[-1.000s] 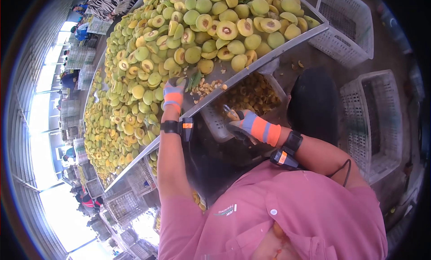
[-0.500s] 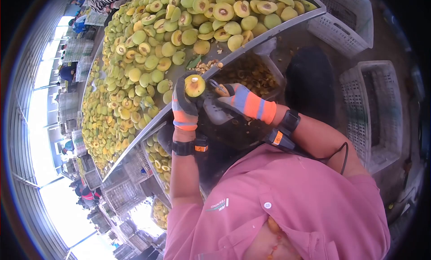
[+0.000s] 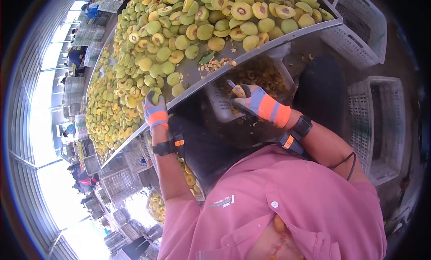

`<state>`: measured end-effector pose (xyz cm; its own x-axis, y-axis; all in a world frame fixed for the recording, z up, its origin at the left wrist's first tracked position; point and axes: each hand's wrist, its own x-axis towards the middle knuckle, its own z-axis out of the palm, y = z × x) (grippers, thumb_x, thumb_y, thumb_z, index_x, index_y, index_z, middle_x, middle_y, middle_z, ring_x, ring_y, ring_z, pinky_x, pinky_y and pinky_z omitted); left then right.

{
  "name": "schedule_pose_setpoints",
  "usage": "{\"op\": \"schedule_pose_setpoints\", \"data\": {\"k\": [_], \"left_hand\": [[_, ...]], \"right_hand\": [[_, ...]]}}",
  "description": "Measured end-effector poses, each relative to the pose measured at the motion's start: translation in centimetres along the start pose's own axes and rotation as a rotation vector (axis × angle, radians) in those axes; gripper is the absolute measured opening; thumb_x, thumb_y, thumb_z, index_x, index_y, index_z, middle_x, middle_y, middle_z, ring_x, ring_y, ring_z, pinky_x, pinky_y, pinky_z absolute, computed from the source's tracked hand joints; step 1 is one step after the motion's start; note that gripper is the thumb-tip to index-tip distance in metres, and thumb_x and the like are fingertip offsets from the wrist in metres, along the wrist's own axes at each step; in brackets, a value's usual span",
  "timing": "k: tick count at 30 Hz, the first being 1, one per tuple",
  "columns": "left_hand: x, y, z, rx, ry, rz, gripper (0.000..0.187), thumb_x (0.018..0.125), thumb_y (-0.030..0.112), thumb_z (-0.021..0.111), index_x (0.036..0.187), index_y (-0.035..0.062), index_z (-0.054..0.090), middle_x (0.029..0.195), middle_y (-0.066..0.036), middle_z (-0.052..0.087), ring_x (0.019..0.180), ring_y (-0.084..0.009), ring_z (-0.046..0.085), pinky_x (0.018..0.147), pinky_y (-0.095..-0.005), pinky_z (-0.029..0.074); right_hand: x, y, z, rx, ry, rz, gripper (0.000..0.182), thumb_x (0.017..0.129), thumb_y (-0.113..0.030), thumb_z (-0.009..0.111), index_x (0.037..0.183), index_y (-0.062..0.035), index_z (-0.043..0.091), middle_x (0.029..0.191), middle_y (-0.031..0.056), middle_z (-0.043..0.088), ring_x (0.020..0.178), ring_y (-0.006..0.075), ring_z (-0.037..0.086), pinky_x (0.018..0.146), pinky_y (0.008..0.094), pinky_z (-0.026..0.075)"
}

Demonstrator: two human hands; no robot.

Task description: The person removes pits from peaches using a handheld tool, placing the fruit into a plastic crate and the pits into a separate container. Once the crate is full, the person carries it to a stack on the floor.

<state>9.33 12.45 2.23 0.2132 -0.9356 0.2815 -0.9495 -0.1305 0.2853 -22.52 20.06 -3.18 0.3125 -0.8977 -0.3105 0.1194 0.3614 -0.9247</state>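
Observation:
My left hand, in a grey and orange glove, is at the near edge of the heap of halved green-yellow peaches. Its fingers are curled round a greenish peach half, which they partly hide. My right hand, gloved alike, is closed on a small pitting tool with a wooden handle and a narrow metal tip. That hand hangs over a crate holding brownish scraps, below the table rim. Pit pieces and a green leaf lie on the metal table.
A raised metal rim edges the table. White plastic crates stand on the floor to the right. More peach halves fill a crate under the table, by my leg. Other people and stacked crates are at far left.
My left hand has gone from beside the tool, where it held a cut peach half face up, left to the heap. The right hand, still gripping the tool, is farther from it.

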Motion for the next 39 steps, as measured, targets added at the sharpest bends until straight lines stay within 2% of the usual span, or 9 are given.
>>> {"op": "schedule_pose_setpoints", "data": {"k": [2, 5, 8, 16, 21, 24, 25, 33, 39], "left_hand": [[0.7, -2.0, -2.3, 0.290, -0.038, -0.185, 0.044, 0.079, 0.021, 0.066, 0.120, 0.0082, 0.058, 0.124, -0.020, 0.053, 0.118, -0.0360, 0.049, 0.099, -0.0434, 0.040], [2.9, -13.3, -1.2, 0.640, 0.267, -0.178, 0.048, 0.081, 0.021, 0.063, 0.127, 0.0114, 0.053, 0.131, -0.019, 0.048, 0.125, -0.0347, 0.042, 0.105, -0.0438, 0.034], [4.4, -15.2, -1.0, 0.773, 0.324, -0.115, 0.050, 0.082, 0.021, 0.062, 0.130, 0.0125, 0.051, 0.135, -0.018, 0.045, 0.129, -0.0334, 0.039, 0.107, -0.0446, 0.030], [5.8, 1.6, 3.0, -0.319, -0.183, 0.045, 0.031, 0.085, 0.020, 0.061, 0.110, 0.0036, 0.065, 0.102, -0.014, 0.068, 0.099, -0.0299, 0.064, 0.088, -0.0346, 0.047], [9.1, 7.2, 9.3, 0.250, -0.220, 0.221, 0.042, 0.085, 0.034, 0.059, 0.117, 0.0076, 0.063, 0.126, -0.016, 0.057, 0.116, -0.0290, 0.055, 0.095, -0.0384, 0.045], [9.7, 9.8, 10.5, 0.597, -0.220, 0.250, 0.042, 0.085, 0.033, 0.058, 0.119, 0.0092, 0.062, 0.136, -0.015, 0.048, 0.122, -0.0293, 0.050, 0.096, -0.0386, 0.045], [9.7, 10.2, 10.4, 0.684, -0.239, 0.232, 0.041, 0.085, 0.032, 0.058, 0.119, 0.0095, 0.062, 0.138, -0.014, 0.045, 0.123, -0.0294, 0.048, 0.095, -0.0385, 0.045], [11.8, 9.3, 9.8, 0.741, -0.427, 0.310, 0.033, 0.080, 0.019, 0.063, 0.112, 0.0110, 0.061, 0.122, -0.012, 0.056, 0.108, -0.0293, 0.060, 0.087, -0.0389, 0.050], [7.8, 7.2, 7.0, 0.131, -0.250, 0.340, 0.036, 0.077, 0.020, 0.062, 0.111, 0.0098, 0.062, 0.113, -0.012, 0.061, 0.103, -0.0309, 0.060, 0.088, -0.0400, 0.048]], "right_hand": [[0.0, 0.2, 0.1, -0.017, -0.011, 0.014, 0.015, 0.079, -0.018, 0.062, 0.088, -0.0062, 0.060, 0.064, 0.0041, 0.057, 0.048, 0.0138, 0.052, 0.045, 0.0287, 0.044], [0.4, 1.4, 0.4, -0.069, 0.004, -0.059, 0.017, 0.081, -0.018, 0.062, 0.093, -0.0063, 0.061, 0.063, 0.0041, 0.057, 0.045, 0.0137, 0.052, 0.042, 0.0282, 0.043], [0.7, 1.8, 0.5, -0.067, 0.028, -0.053, 0.018, 0.081, -0.018, 0.062, 0.094, -0.0051, 0.061, 0.063, 0.0045, 0.057, 0.046, 0.0139, 0.052, 0.043, 0.0283, 0.043], [1.0, 2.0, 0.7, -0.061, 0.022, 0.010, 0.024, 0.081, -0.019, 0.064, 0.098, -0.0027, 0.063, 0.063, 0.0065, 0.058, 0.048, 0.0139, 0.053, 0.045, 0.0291, 0.042], [0.7, 0.8, 0.4, -0.065, 0.004, 0.094, 0.023, 0.082, -0.019, 0.065, 0.097, -0.0026, 0.065, 0.067, 0.0072, 0.060, 0.055, 0.0150, 0.056, 0.050, 0.0299, 0.044], [0.5, 0.6, -0.1, -0.157, 0.047, -0.078, 0.020, 0.082, -0.017, 0.065, 0.097, -0.0025, 0.064, 0.071, 0.0065, 0.062, 0.061, 0.0142, 0.057, 0.056, 0.0297, 0.046], [0.7, 1.0, -0.2, -0.074, 0.015, -0.013, 0.019, 0.085, -0.015, 0.064, 0.100, -0.0040, 0.061, 0.073, -0.0004, 0.059, 0.063, 0.0070, 0.050, 0.055, 0.0249, 0.043], [0.1, 0.0, 0.1, -0.040, -0.031, 0.049, 0.015, 0.084, -0.014, 0.064, 0.096, -0.0043, 0.062, 0.072, 0.0001, 0.060, 0.061, 0.0079, 0.053, 0.055, 0.0252, 0.043], [-0.2, -0.8, 0.0, 0.070, -0.050, 0.078, 0.014, 0.089, -0.017, 0.062, 0.097, -0.0058, 0.062, 0.068, -0.0026, 0.054, 0.056, 0.0049, 0.049, 0.048, 0.0224, 0.039]]}}
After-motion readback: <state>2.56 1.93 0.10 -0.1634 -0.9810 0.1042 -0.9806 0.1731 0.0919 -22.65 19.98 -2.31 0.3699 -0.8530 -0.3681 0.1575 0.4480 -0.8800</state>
